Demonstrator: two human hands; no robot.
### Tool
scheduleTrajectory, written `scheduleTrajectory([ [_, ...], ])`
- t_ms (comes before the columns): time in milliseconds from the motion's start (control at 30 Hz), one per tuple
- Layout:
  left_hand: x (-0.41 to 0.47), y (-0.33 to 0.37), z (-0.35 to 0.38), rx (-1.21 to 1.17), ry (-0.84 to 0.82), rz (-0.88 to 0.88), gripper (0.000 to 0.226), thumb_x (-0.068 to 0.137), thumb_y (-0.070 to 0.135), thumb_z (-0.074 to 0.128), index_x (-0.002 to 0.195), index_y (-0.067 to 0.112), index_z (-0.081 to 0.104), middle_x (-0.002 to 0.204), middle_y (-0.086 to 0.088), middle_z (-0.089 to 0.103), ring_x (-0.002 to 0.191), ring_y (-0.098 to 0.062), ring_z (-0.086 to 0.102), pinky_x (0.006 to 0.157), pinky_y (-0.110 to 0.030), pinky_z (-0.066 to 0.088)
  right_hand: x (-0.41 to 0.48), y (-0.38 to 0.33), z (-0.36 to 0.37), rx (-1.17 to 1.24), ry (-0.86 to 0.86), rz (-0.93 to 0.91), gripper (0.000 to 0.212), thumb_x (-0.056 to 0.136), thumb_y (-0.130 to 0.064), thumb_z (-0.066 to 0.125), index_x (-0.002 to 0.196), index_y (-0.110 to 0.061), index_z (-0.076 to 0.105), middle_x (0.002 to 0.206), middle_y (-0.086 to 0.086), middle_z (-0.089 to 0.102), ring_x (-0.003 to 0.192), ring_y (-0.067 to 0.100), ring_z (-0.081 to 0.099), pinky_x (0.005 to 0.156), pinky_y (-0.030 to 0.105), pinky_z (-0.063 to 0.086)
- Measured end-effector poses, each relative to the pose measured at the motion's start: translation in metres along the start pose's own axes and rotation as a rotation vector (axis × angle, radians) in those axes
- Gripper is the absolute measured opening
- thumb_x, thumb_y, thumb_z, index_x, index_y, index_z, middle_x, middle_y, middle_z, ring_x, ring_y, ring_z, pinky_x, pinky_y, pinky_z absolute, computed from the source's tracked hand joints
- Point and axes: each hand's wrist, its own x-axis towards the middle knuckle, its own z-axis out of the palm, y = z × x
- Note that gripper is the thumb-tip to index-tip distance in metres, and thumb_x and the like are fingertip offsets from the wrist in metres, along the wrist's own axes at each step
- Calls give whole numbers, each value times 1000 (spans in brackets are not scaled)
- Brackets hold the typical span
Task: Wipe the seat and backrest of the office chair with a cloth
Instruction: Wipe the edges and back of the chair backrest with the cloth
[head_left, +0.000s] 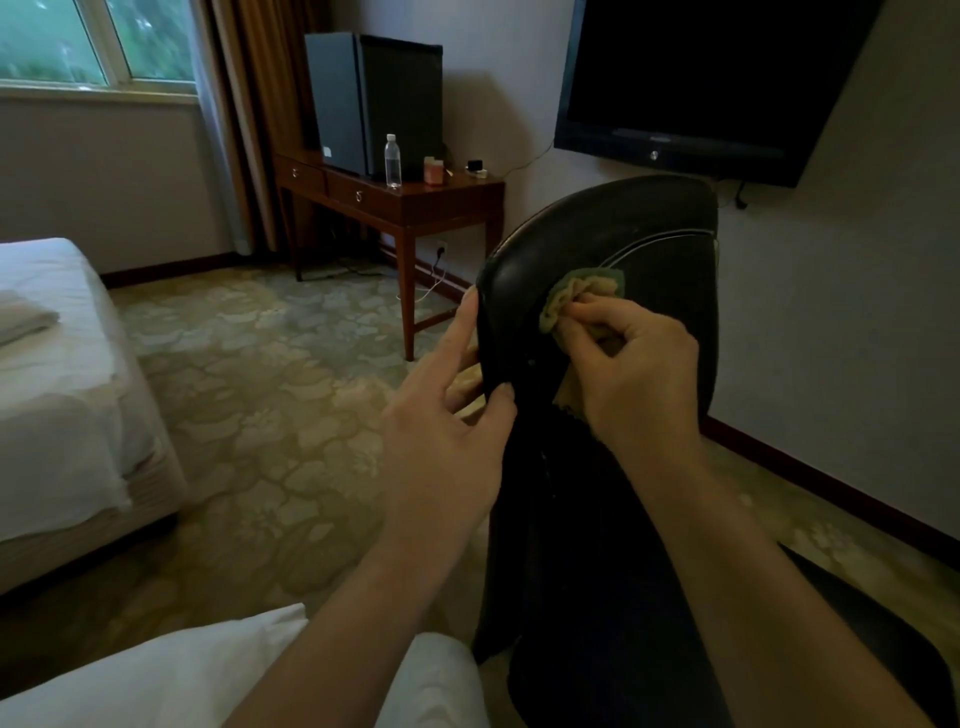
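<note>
The right grip (634, 364) is clamped on a bunched yellow-green cloth (574, 292), pressing it against the black backrest (597, 228). The left grip (447, 421) pinches the backrest's left edge, thumb in front, index finger straight, other fingers hidden behind. The seat (649, 649) below is dark, hard to make out, and cut off at the bottom edge.

Backrest (597, 239): dark leather-look upholstery, smooth, low sheen.
Cloth (584, 288): soft tan fabric with a green edge, matt, crumpled.
Desk (441, 205): red-brown wood, varnished, glossy top. The pulls (359, 196) look like metal.
Bottle (393, 163): clear plastic.
TV (691, 78): glossy black screen, dark plastic-look bezel.
Box (337, 98) on desk: dark, matt panels.
Carpet (260, 389): patterned pile, matt.
Bed (57, 374): white sheets, matt, creased.
Curtain (254, 104): brown woven fabric, faint sheen.
Wall (831, 286): matt, finely textured.
</note>
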Motion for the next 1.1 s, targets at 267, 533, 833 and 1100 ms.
scheduleTrajectory([
  [267, 3, -4, 3, -56, -3, 6, 70, 95, -1, 66, 149, 38, 45, 131, 2, 67, 114, -14, 70, 91, -38, 61, -13, 3, 2, -70, 2, -150, 19, 89, -17, 69, 108, -20, 73, 105, -20, 60, 102, 8, 60, 92, 33, 53],
  [533, 4, -2, 6, -59, 20, 0, 72, 94, -1, 67, 142, 48, 46, 128, 7, 68, 110, -10, 71, 88, -32, 61, 20, 12, -3, -3, 36, 1, 17, 93, -19, 64, 99, -35, 65, 89, -28, 59, 91, -10, 59, 85, 12, 49],
  [833, 2, -1, 7, -61, 29, 5, 70, 95, 0, 67, 139, 51, 47, 130, 8, 67, 109, -10, 72, 87, -32, 62, -9, 6, 3, -34, -26, -151, 16, 88, -19, 68, 104, -21, 73, 103, -18, 63, 100, 6, 62, 91, 33, 53],
  [1100, 3, 2, 8, -48, 41, 12, 72, 93, -4, 67, 136, 50, 47, 127, 7, 70, 104, -4, 72, 80, -19, 60, 28, 17, -1, 28, 59, 73, 14, 92, -19, 65, 103, -23, 72, 101, -17, 63, 96, -5, 59, 95, 24, 51],
])
